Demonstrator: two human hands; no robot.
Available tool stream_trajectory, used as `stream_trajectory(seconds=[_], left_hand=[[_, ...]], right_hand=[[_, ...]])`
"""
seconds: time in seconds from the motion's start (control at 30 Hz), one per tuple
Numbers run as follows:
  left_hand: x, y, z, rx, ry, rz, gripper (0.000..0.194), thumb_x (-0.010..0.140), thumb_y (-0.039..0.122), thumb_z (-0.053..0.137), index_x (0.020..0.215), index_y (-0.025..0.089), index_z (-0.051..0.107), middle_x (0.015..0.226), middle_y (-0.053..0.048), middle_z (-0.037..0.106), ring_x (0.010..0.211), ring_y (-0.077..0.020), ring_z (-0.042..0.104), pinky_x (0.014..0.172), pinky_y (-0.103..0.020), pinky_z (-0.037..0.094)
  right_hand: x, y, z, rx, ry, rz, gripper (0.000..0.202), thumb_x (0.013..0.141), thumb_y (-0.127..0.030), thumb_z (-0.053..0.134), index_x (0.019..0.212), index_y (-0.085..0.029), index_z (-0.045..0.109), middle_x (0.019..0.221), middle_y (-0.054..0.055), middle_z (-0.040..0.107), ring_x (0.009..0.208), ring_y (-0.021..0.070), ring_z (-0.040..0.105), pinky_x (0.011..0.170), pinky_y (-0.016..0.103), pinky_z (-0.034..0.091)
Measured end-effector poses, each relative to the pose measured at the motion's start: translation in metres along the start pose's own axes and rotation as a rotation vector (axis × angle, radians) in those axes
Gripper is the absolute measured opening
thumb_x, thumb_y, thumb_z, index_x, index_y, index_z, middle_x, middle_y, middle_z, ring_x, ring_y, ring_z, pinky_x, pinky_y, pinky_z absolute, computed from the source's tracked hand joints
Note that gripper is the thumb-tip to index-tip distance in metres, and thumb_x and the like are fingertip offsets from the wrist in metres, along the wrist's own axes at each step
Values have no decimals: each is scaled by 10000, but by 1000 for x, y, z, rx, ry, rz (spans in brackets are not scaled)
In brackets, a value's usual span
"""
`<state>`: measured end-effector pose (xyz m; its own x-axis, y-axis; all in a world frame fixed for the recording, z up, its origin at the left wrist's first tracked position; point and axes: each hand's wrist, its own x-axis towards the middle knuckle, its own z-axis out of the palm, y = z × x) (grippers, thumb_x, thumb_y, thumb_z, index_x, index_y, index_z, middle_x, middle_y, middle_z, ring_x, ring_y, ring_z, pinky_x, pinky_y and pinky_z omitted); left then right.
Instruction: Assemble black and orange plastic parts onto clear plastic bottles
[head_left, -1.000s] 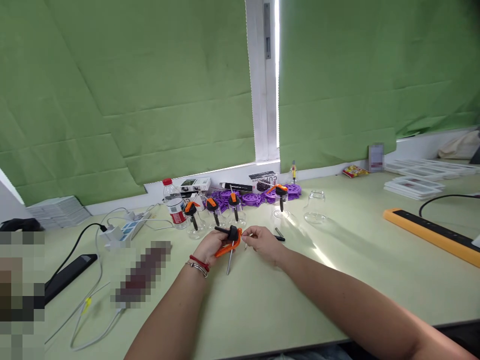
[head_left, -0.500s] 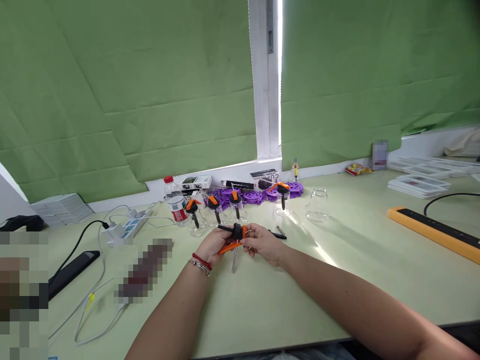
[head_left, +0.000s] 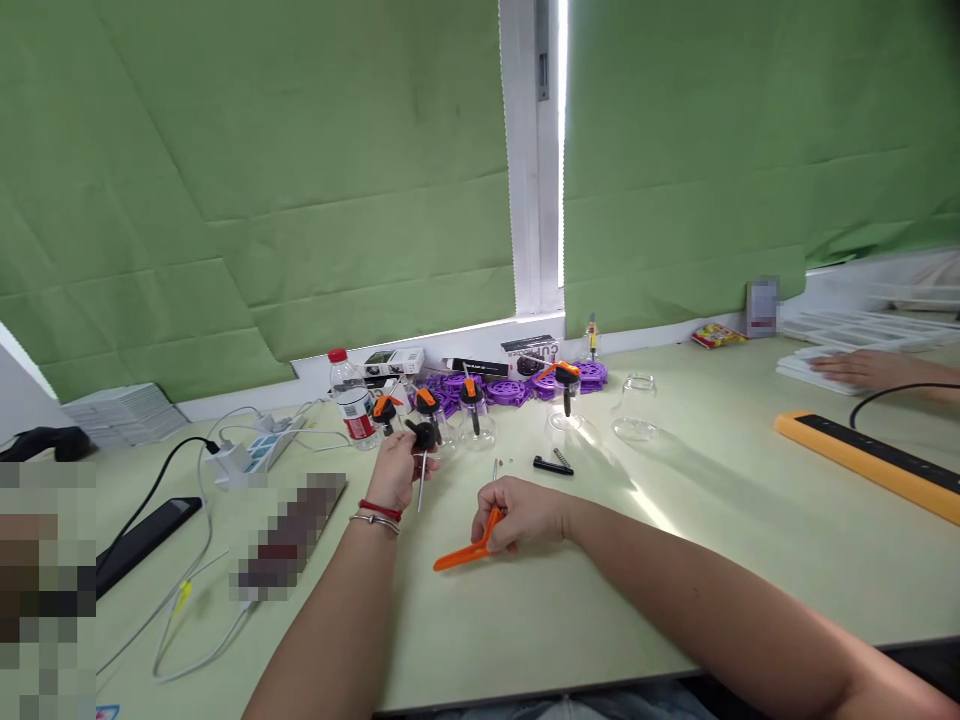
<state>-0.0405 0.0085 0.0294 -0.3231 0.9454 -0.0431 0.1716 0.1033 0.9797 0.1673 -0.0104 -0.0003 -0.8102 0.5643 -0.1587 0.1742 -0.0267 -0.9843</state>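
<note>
My left hand (head_left: pixel 397 468) is closed around a black knob-like part (head_left: pixel 425 434) with a thin metal rod (head_left: pixel 421 485) pointing down from it. My right hand (head_left: pixel 517 515) pinches a bent orange lever (head_left: pixel 465 555), its long arm reaching left just over the table. A gap separates the two hands. Behind them stand several small glass jars (head_left: pixel 480 432) with black tops and orange levers; one lies partly hidden behind my left hand. Beyond my right hand are a black stick-like piece (head_left: pixel 553 466) and a coil spring (head_left: pixel 562 457).
A bare glass jar (head_left: pixel 634 410) stands at right of the capped ones. Purple discs (head_left: pixel 508 392), boxes (head_left: pixel 394 364) and a red-capped bottle (head_left: pixel 351 400) line the back. Cables and a power strip (head_left: pixel 266 450) occupy the left. Another person's hand (head_left: pixel 855 368) rests on white trays (head_left: pixel 806 368) beyond an orange-and-black bar (head_left: pixel 862 458).
The black part and the orange lever, together before, are now apart. My left hand moved left and away with the black part; my right hand lowered with the lever. Another person's hand appeared at right.
</note>
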Motion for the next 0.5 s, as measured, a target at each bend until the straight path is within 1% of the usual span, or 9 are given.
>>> stream_trajectory(seconds=[0.03, 0.1, 0.13, 0.2, 0.27, 0.33, 0.4, 0.5], left_hand=[[2, -3, -2, 121, 20, -10, 208, 854, 359, 407, 925, 176, 474, 752, -70, 642, 479, -135, 584, 456, -227, 399], [4, -8, -6, 293, 39, -42, 204, 794, 358, 508, 875, 172, 492, 705, -78, 632, 487, -171, 595, 465, -247, 388], [5, -10, -8, 368, 53, -50, 196, 756, 338, 556, 841, 169, 503, 700, -91, 633, 528, -198, 614, 489, -261, 395], [6, -10, -15, 482, 94, -45, 188, 686, 286, 626, 788, 169, 521, 771, -141, 652, 700, -269, 647, 575, -298, 417], [6, -8, -23, 670, 139, -13, 200, 662, 272, 644, 798, 173, 538, 910, -183, 657, 895, -324, 620, 674, -334, 423], [7, -6, -30, 914, 164, 11, 227, 678, 297, 632, 856, 177, 556, 1012, -197, 642, 997, -348, 580, 739, -364, 419], [7, -6, -37, 1107, 164, 2, 260, 703, 329, 608, 910, 176, 569, 1044, -203, 634, 1006, -360, 575, 755, -390, 421], [9, -7, -45, 1180, 179, -40, 281, 713, 330, 594, 939, 164, 588, 1057, -225, 624, 983, -377, 584, 742, -422, 429]], right_hand=[[-1, -1, 0, -36, -13, 12, 189, 523, -109, 675, 651, -146, 540, 761, 12, 673, 515, 72, 534, 445, 182, 424], [-2, -1, -1, -83, -16, 21, 174, 527, -97, 659, 655, -149, 553, 637, -22, 636, 466, 62, 492, 421, 171, 385], [-2, -1, -1, -89, -12, 24, 169, 533, -96, 649, 661, -153, 554, 590, -35, 613, 452, 62, 481, 416, 171, 371], [-2, 0, -2, -74, 0, 29, 163, 546, -98, 628, 672, -160, 546, 550, -48, 582, 448, 67, 479, 419, 173, 361], [-1, 0, -2, -46, 7, 31, 159, 561, -107, 612, 695, -161, 545, 561, -48, 571, 455, 66, 482, 430, 176, 360], [-1, 0, -1, -31, 5, 34, 179, 581, -123, 602, 754, -156, 569, 576, -49, 556, 456, 59, 474, 431, 173, 346], [-1, -1, -1, -25, 8, 38, 243, 602, -143, 601, 844, -154, 592, 595, -51, 543, 454, 54, 462, 423, 171, 321], [-1, -1, 0, -14, 22, 36, 375, 622, -165, 609, 996, -168, 582, 582, -65, 513, 450, 59, 460, 417, 175, 301]])
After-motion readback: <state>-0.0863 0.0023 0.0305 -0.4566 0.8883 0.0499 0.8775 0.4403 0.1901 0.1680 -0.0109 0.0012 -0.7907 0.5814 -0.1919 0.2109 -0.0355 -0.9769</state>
